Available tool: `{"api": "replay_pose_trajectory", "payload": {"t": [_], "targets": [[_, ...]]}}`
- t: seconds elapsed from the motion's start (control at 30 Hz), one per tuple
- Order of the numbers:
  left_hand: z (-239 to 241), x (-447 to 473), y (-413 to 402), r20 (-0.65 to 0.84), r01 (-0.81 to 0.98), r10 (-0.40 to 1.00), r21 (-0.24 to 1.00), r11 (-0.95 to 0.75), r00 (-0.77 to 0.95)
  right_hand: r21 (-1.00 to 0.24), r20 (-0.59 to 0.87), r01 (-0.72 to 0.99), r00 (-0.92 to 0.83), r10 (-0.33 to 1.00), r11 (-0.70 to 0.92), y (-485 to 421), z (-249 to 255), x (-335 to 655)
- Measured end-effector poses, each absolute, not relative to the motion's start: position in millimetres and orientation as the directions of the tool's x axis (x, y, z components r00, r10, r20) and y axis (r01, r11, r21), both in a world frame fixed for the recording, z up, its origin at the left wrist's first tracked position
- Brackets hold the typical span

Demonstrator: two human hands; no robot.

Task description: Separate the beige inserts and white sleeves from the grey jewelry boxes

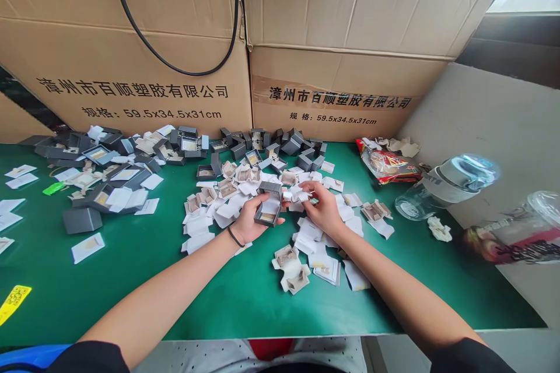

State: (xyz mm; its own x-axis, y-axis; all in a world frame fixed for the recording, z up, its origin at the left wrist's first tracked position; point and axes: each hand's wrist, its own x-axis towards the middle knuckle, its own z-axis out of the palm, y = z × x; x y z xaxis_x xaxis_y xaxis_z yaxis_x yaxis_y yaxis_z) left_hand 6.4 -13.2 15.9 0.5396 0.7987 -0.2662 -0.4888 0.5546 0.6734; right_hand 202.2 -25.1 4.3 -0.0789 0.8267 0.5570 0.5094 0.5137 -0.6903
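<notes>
My left hand (pixel 250 222) is closed around a small dark grey hinged box (pixel 268 211), its lid up and a white lining showing inside. Just to the right, my right hand (pixel 322 205) pinches a small white paper piece (pixel 294 194) beside the box's edge. Under and around both hands lies a spread of white paper slips (pixel 308 239) and folded beige-grey card inserts (pixel 227 187). A pair of such inserts (pixel 292 271) lies nearer the table's front edge. Behind the slips stand several more grey boxes (pixel 291 143), many with lids up.
On the left of the green table (pixel 184 303) is another heap of grey boxes (pixel 109 186) with papers. At the right are a red snack packet (pixel 387 163), a clear bottle (pixel 441 189), a crumpled tissue (pixel 438 229) and a plastic cup (pixel 520 233). Cartons (pixel 144 93) stand behind.
</notes>
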Motion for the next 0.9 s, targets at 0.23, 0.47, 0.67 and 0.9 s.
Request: {"api": "replay_pose_trajectory", "payload": {"t": [0.23, 0.47, 0.67, 0.9], "targets": [[16, 10, -17, -0.232, -0.499, 0.906, 0.773, 0.392, 0.353, -0.683, 0.494, 0.475, -0.258, 0.830, 0.554, -29, 11, 201], [20, 11, -22, -0.120, -0.388, 0.937, 0.888, 0.249, 0.327, -0.729, 0.428, 0.505, -0.194, 0.883, 0.463, -27, 7, 202], [17, 10, -21, -0.089, -0.370, 0.942, 0.904, 0.213, 0.324, -0.785, 0.330, 0.461, -0.255, 0.909, 0.415, -28, 12, 201], [16, 10, -18, -0.122, -0.461, 0.932, 0.842, 0.280, 0.342, -0.831, 0.253, 0.426, -0.281, 0.926, 0.357, -27, 16, 201]]}}
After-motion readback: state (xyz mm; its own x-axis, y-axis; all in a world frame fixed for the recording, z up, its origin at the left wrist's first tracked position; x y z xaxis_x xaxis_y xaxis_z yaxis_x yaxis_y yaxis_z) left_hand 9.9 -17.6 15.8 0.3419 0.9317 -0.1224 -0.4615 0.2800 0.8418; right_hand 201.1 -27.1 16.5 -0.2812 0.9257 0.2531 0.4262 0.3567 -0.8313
